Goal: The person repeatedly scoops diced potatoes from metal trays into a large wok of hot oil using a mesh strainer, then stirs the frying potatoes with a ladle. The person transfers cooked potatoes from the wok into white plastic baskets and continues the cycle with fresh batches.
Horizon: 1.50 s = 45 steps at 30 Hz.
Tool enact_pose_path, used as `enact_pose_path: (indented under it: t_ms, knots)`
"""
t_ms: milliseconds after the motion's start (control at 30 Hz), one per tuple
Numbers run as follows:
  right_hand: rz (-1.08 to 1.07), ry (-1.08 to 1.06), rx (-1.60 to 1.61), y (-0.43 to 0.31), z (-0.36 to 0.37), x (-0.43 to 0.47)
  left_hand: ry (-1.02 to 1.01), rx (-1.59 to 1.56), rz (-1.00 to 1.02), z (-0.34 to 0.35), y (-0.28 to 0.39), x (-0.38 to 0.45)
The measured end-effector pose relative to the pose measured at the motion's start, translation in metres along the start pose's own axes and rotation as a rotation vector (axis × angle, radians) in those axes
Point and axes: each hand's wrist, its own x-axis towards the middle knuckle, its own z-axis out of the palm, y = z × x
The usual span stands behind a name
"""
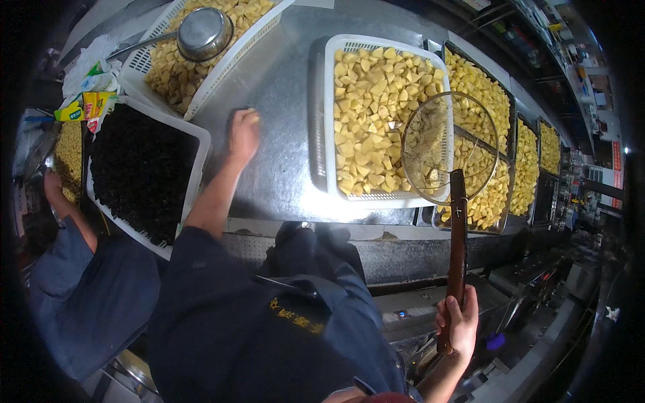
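Note:
My right hand grips the wooden handle of a round wire-mesh skimmer. The mesh hangs over the right side of a white plastic basket of cut potato chunks and over the trays beside it. My left hand is above the steel table, left of that basket, with its fingers curled. A small pale bit shows at its fingertips, perhaps a potato piece; it is too blurred to tell.
Potato-filled trays line the right. At upper left, a steel ladle rests on another potato basket. A white basket of dark food stands below. A co-worker's hand is at far left, near a container of small yellow pieces.

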Motion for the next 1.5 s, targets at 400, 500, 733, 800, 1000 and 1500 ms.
enact_pose_path:
  t_ms: [400,500,733,800,1000,1500]
  knots:
    - [-0.213,-0.001,-0.549,-0.023,0.009,0.116,-0.066,-0.221,-0.375,0.105,0.197,0.029]
    - [-0.391,0.199,-1.031,-0.016,0.032,0.146,-0.187,-0.538,-0.622,0.112,0.183,0.033]
    - [-0.515,0.134,-1.07,0.002,0.013,0.165,-0.029,-0.519,-0.546,0.094,0.212,-0.024]
    - [-0.526,0.068,-1.164,0.003,0.003,0.128,0.0,-0.655,-0.63,0.089,0.225,-0.065]
    - [-0.306,-0.169,-1.357,0.001,-0.008,0.053,-0.285,-0.787,-0.638,0.059,0.234,-0.191]
    - [0.246,-0.337,-0.97,-0.107,-0.023,-0.063,-0.608,-0.656,-0.212,0.009,0.085,0.061]
